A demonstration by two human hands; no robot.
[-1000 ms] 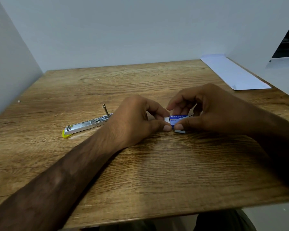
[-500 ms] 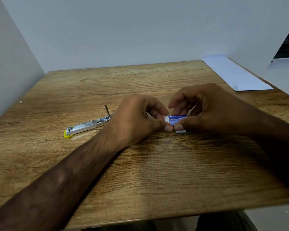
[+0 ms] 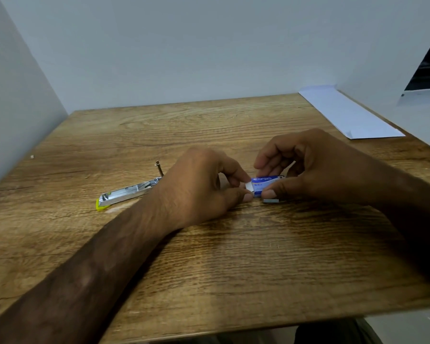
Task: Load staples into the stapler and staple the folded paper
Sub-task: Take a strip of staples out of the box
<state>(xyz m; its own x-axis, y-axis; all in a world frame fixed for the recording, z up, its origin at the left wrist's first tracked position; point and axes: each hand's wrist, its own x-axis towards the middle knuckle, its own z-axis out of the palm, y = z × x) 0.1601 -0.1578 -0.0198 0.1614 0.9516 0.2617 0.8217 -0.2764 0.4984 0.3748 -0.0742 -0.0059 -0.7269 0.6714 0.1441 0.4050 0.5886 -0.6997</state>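
A small blue staple box (image 3: pixel 263 182) sits between my two hands at the table's middle. My right hand (image 3: pixel 308 167) grips the box with thumb and fingers. My left hand (image 3: pixel 204 187) pinches the box's white end flap (image 3: pixel 248 186) between thumb and forefinger. A short grey strip of staples (image 3: pixel 271 201) lies on the wood just in front of the box. The stapler (image 3: pixel 127 194), silver with a yellow tip, lies opened out to the left, partly hidden behind my left hand. The folded white paper (image 3: pixel 348 115) rests at the far right corner.
The wooden table (image 3: pixel 209 269) is walled by white panels at the left, back and right. A single loose staple (image 3: pixel 274 245) lies nearer the front edge. A tiny white speck (image 3: pixel 32 156) sits near the left wall.
Both hands stay on the staple box with only small finger shifts. My left fingers have drawn the white flap out a little more.
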